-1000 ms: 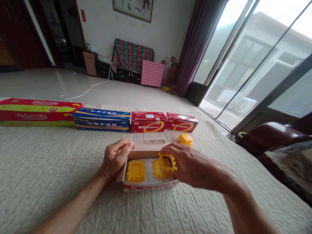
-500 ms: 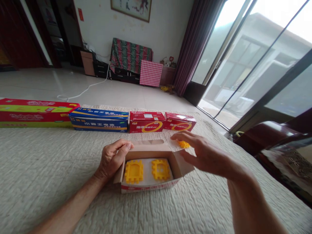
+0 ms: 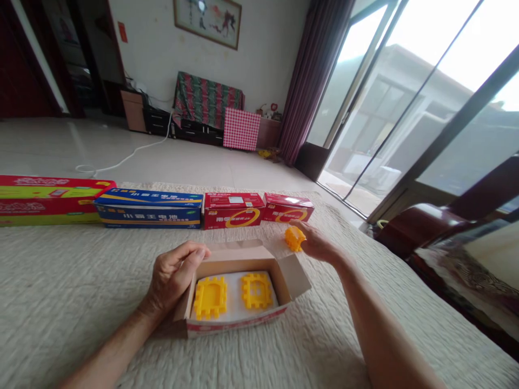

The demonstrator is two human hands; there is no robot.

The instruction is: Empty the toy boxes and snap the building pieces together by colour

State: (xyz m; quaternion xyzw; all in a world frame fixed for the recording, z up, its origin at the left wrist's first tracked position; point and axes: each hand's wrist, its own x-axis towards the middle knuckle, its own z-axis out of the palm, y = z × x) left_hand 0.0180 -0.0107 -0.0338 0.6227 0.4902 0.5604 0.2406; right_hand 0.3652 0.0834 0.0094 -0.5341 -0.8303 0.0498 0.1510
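An open cardboard box lies on the bedspread in front of me, its flaps folded outward. Inside, on a white sheet, are two flat yellow toy blocks with notched edges: the left block has a solid-looking centre, the right block a windowed one. My left hand is closed on the box's back left corner, thumb on the flap. Beyond the box's right flap, my right hand is closed at the right side of a chunky yellow toy block; its fingertips are partly hidden behind it.
Along the far edge stand a red and green box, a blue box and two red boxes, one in the middle and one at right. A dark wooden armrest is at the right.
My right hand has moved forward from over the right flap and closed on the chunky yellow block, which now shows more fully. My left hand keeps its hold on the box. The view has shifted slightly.
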